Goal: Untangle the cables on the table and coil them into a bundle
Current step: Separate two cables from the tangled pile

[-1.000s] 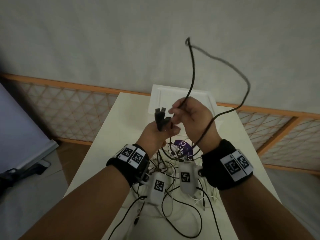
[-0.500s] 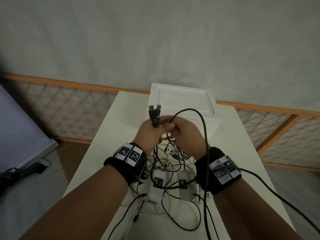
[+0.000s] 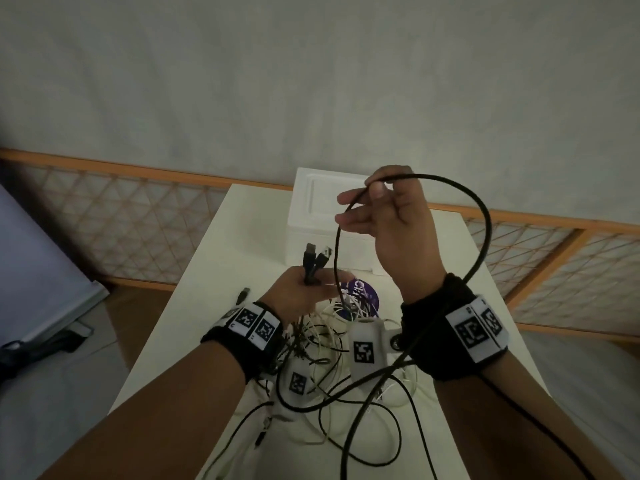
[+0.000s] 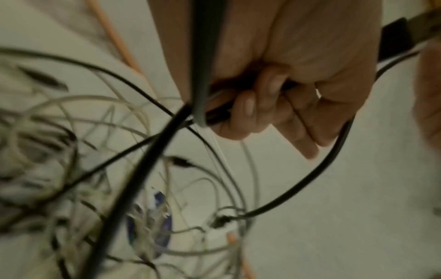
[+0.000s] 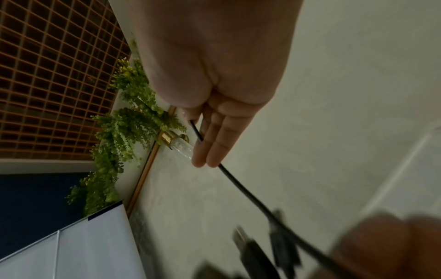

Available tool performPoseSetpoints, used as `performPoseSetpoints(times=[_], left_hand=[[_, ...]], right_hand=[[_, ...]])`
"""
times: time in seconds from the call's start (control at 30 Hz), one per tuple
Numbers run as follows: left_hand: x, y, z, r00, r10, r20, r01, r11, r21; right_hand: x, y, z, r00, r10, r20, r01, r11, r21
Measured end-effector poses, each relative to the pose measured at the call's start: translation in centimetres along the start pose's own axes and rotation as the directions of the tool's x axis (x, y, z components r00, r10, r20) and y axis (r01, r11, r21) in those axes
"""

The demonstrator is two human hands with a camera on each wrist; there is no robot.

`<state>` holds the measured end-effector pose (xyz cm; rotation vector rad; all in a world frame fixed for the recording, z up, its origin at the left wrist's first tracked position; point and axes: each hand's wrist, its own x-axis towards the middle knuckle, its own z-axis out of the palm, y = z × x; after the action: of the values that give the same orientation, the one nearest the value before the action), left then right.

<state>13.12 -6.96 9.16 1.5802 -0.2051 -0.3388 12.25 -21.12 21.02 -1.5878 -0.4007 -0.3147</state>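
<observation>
My left hand (image 3: pixel 304 292) grips a clutch of black plugs (image 3: pixel 316 259) upright over the counter (image 3: pixel 221 258). My right hand (image 3: pixel 391 220), raised above it, pinches a black cable (image 3: pixel 483 233) that loops back past my wrist and down into the tangle (image 3: pixel 332 368). I judge this barely started: one cable is being gathered, nothing is coiled yet, and most black and white leads lie knotted on the counter.
</observation>
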Motion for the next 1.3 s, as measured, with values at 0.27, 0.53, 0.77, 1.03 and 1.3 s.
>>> performPoseSetpoints(times=[0.27,0.53,0.77,1.03,1.3], left_hand=[[0.5,-2.5,-0.6,0.991,-0.107,0.086,0.063,0.911,0.407],[0.4,-5.9,-3.1,0.966,-0.244,-0.088,0.231,0.651,0.723],[-2.3,-4.2,-4.3,0.867,-0.22,-0.447,0.295,0.95,0.105],[-5.3,-1.9,-2.0,0.914,-0.157,-0.373,0.097,0.98,-0.176],[-8.7,-0.7,-0.7,0.969,-0.085,-0.232,-0.017,0.914,-0.406]], right_hand=[[0.4,-1.9,-0.9,0.976,-0.161,-0.148,0.168,0.985,0.036],[0.0,-3.9,-5.8,0.861,-0.322,-0.394,0.26,0.944,-0.203],[-2.0,0.4,-14.4,0.961,-0.257,-0.104,0.001,0.379,-0.925],[-8.3,1.4,-1.5,0.884,0.406,0.231,-0.074,0.609,-0.79],[-12.0,6.8,7.6,0.848,0.388,0.361,-0.185,0.855,-0.484]])
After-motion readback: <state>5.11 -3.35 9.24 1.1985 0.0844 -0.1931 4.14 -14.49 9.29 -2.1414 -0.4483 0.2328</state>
